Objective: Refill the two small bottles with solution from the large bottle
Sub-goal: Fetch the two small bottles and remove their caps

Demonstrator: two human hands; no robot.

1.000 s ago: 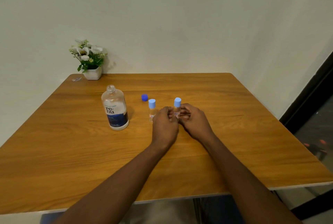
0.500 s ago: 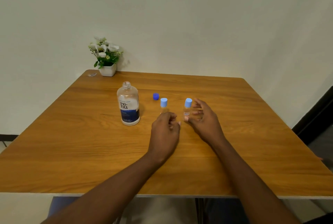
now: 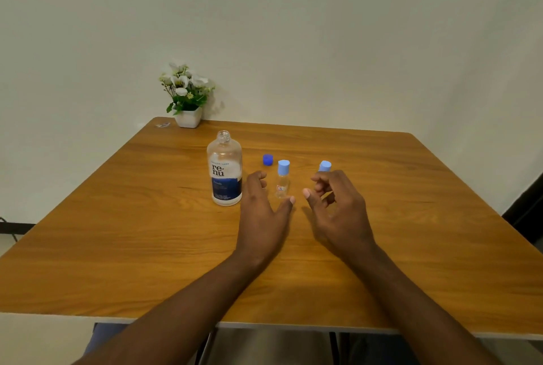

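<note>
The large clear bottle (image 3: 224, 169) with a blue "renu" label stands uncapped on the wooden table (image 3: 117, 232). Its dark blue cap (image 3: 267, 159) lies just to the right. One small clear bottle (image 3: 283, 178) with a light blue cap stands upright between my hands. The second small bottle (image 3: 324, 166) shows only its light blue cap behind my right fingers. My left hand (image 3: 264, 211) is open, fingers spread beside the first small bottle, not holding it. My right hand (image 3: 335, 209) is open with curled fingers, in front of the second bottle.
A small white pot of white flowers (image 3: 188, 97) stands at the table's far left corner, with a small clear scrap (image 3: 163, 125) beside it. A pale wall rises behind the table. A dark doorway edge (image 3: 529, 203) is at the right.
Both hands have let go of the right small bottle and drawn back and apart. The camera view has shifted, so everything sits further right in the frame.
</note>
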